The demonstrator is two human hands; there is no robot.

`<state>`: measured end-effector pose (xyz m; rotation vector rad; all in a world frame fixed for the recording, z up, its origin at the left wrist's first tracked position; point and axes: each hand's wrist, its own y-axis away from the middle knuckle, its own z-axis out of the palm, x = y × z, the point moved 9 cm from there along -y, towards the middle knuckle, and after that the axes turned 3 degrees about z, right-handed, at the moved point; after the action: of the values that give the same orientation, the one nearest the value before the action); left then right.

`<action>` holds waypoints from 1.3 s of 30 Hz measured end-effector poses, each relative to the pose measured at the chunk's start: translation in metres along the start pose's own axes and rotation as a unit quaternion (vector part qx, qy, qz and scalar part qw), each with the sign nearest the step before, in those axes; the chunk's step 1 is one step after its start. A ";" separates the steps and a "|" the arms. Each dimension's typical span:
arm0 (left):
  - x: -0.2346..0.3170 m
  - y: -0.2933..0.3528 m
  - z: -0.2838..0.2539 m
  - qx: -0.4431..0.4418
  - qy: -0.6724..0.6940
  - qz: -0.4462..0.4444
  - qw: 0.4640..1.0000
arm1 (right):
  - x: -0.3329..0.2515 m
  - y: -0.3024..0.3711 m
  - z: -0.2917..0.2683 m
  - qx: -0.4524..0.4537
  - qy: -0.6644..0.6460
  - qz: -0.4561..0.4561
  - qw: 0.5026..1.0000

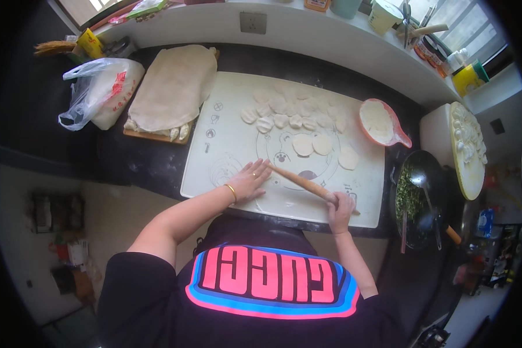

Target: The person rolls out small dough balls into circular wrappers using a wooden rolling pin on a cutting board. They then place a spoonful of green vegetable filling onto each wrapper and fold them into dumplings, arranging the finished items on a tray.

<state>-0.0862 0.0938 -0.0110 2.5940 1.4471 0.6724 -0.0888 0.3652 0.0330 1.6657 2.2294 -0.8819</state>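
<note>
A tapered wooden rolling pin (300, 181) lies slantwise over the near part of a white pastry mat (197, 180). My right hand (341, 210) is wrapped round its near right end. With fingers stretched out, my left hand (252, 181) rests at the pin's far left tip; whether it presses on the mat or the pin I cannot tell. Beyond the pin are two flat dough rounds (312, 145) side by side and another dough round (348, 158) to their right. Several small floured dough pieces (280, 120) lie clustered farther back.
At the mat's right stands a pink bowl of flour (377, 120). A wok of chopped greens (409, 200) and a round tray of dumplings (468, 153) are farther right. Left are a dough sheet over a board (171, 87) and a plastic bag (101, 90).
</note>
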 end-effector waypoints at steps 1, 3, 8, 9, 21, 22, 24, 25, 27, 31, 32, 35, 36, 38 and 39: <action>-0.002 0.002 -0.003 0.001 0.006 0.012 1.000 | 0.003 -0.003 0.005 0.000 0.003 0.026 1.000; -0.008 0.007 -0.010 0.061 0.051 -0.007 0.997 | 0.004 -0.008 0.013 0.012 -0.016 0.064 0.998; 0.010 0.010 -0.001 0.061 0.067 0.071 0.993 | -0.012 -0.021 0.027 0.021 -0.056 0.088 0.994; 0.013 0.011 -0.002 0.049 0.066 0.102 0.991 | -0.020 -0.024 0.031 0.008 -0.065 0.082 0.994; -0.051 0.030 -0.025 0.156 -0.032 -0.073 0.984 | -0.103 -0.030 0.090 -0.137 0.107 0.015 0.985; -0.061 0.020 -0.029 0.163 -0.034 -0.088 0.982 | -0.102 -0.041 0.092 -0.108 0.145 0.004 0.984; -0.080 -0.003 -0.042 0.175 -0.036 -0.121 0.976 | -0.100 -0.069 0.096 -0.082 0.183 0.011 0.980; -0.085 -0.010 -0.052 0.174 -0.014 -0.141 0.974 | -0.097 -0.088 0.096 -0.085 0.186 0.031 0.978; -0.086 -0.010 -0.053 0.162 -0.020 -0.145 0.976 | -0.089 -0.099 0.102 -0.088 0.187 0.054 0.977; -0.067 0.030 -0.030 0.071 0.022 -0.061 0.995 | -0.109 -0.030 0.113 -0.276 0.171 0.017 0.946; -0.072 0.029 -0.032 0.086 0.023 -0.070 0.994 | -0.121 -0.027 0.109 -0.315 0.158 0.013 0.936; -0.088 0.018 -0.039 0.138 -0.006 -0.117 0.984 | -0.108 -0.080 0.119 -0.189 0.174 0.014 0.966; -0.097 0.006 -0.048 0.158 -0.008 -0.141 0.977 | -0.099 -0.106 0.123 -0.141 0.183 0.026 0.973; -0.109 -0.009 -0.062 0.197 -0.011 -0.185 0.963 | -0.094 -0.114 0.125 -0.124 0.204 0.040 0.970; -0.102 -0.007 -0.061 0.164 -0.033 -0.175 0.970 | -0.091 -0.105 0.129 -0.156 0.215 0.043 0.963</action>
<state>-0.1641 0.0055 0.0083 2.4399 2.0754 0.3190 -0.1784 0.1998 0.0116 1.9137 2.3734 -0.1348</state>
